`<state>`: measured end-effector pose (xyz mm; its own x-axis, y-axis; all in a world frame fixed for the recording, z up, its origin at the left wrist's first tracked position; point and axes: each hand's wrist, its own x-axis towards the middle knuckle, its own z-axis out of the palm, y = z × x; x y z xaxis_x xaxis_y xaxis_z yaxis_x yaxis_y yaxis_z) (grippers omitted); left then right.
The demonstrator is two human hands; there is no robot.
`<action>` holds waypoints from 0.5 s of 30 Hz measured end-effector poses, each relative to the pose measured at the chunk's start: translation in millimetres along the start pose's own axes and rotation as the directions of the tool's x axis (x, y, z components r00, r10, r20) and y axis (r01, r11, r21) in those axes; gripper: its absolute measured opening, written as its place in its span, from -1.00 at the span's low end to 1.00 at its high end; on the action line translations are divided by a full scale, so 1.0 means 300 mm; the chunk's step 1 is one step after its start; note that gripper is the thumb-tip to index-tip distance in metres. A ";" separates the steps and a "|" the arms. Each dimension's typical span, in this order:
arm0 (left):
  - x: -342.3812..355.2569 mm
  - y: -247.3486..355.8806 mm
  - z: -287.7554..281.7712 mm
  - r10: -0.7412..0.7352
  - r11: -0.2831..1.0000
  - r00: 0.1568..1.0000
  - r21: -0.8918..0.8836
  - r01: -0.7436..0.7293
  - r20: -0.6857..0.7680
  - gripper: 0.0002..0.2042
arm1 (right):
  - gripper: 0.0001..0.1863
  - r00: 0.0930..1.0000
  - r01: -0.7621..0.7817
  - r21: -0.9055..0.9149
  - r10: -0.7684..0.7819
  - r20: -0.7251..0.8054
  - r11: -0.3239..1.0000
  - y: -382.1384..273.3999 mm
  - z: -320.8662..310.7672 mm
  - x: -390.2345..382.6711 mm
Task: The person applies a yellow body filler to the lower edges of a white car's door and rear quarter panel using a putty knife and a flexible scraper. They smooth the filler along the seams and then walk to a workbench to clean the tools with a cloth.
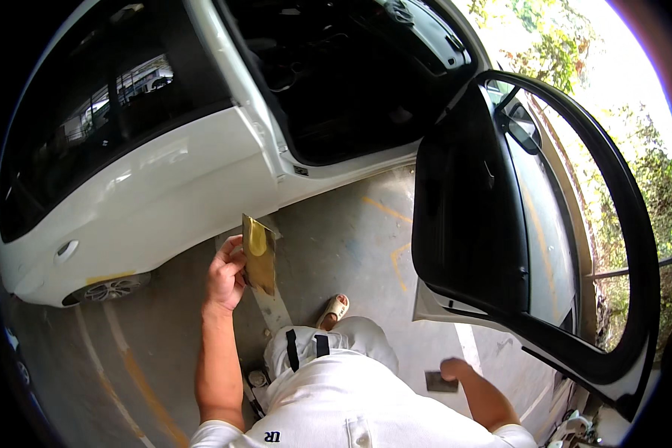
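My left hand (225,275) is raised beside the white car (179,179). Its fingers and thumb pinch the edge of a thin brownish-gold plate (260,272), with a smear of yellow paste near the top. Lower down on the right, my right hand (455,369) is closed on a small dark, flat rectangular plate (440,382); most of those fingers are hidden. A yellow-tan streak (112,277) runs along the car body above the wheel (112,289). Neither hand touches the car.
A front door (470,209) stands wide open on the right, its window frame (642,246) reaching toward me. Behind it lies the dark cabin (351,89). The grey concrete floor (351,239) bears white and orange lines. Plants (627,157) grow beyond the door.
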<state>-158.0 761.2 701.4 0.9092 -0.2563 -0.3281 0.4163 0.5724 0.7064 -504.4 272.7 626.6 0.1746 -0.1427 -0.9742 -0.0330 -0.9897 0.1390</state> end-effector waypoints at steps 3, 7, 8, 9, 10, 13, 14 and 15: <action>0.147 -0.045 0.120 -0.022 0.999 0.999 0.040 0.023 -0.026 -0.67 | -0.72 0.949 0.218 0.171 -0.168 -0.268 0.961 0.123 -0.346 0.100; 0.303 -0.100 0.183 -0.063 0.994 0.997 0.086 0.067 -0.046 -0.68 | -0.75 0.957 0.285 0.717 -0.229 -0.177 0.637 0.261 -0.746 0.167; 0.352 -0.116 0.203 -0.101 0.991 0.994 0.089 0.103 -0.030 -0.68 | -0.76 0.955 0.261 0.811 -0.266 -0.136 0.523 0.319 -0.807 0.207; 0.405 -0.136 0.221 -0.126 0.988 0.991 0.086 0.129 -0.032 -0.69 | -0.76 0.947 0.199 0.899 -0.312 -0.074 0.390 0.391 -0.858 0.251; 0.465 -0.161 0.232 -0.152 0.985 0.988 0.081 0.154 -0.035 -0.69 | -0.76 0.927 0.134 0.950 -0.375 -0.019 0.283 0.455 -0.895 0.308; 0.655 -0.280 0.217 -0.247 0.965 0.967 0.077 0.251 -0.066 -0.70 | -0.74 0.851 -0.039 0.993 -0.518 0.092 0.111 0.555 -0.933 0.514; 0.730 -0.316 0.200 -0.280 0.956 0.958 0.077 0.284 -0.057 -0.71 | -0.74 0.839 -0.072 0.995 -0.535 0.100 0.073 0.567 -0.952 0.587; 0.794 -0.365 0.189 -0.305 0.949 0.950 0.070 0.309 -0.063 -0.71 | -0.73 0.833 -0.092 0.994 -0.541 0.112 0.064 0.570 -0.969 0.654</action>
<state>13.2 593.4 581.4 0.7368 -0.3690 -0.5665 0.6760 0.4092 0.6128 -189.7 73.3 510.9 0.0533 0.4179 -0.9069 -0.9960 -0.0428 -0.0782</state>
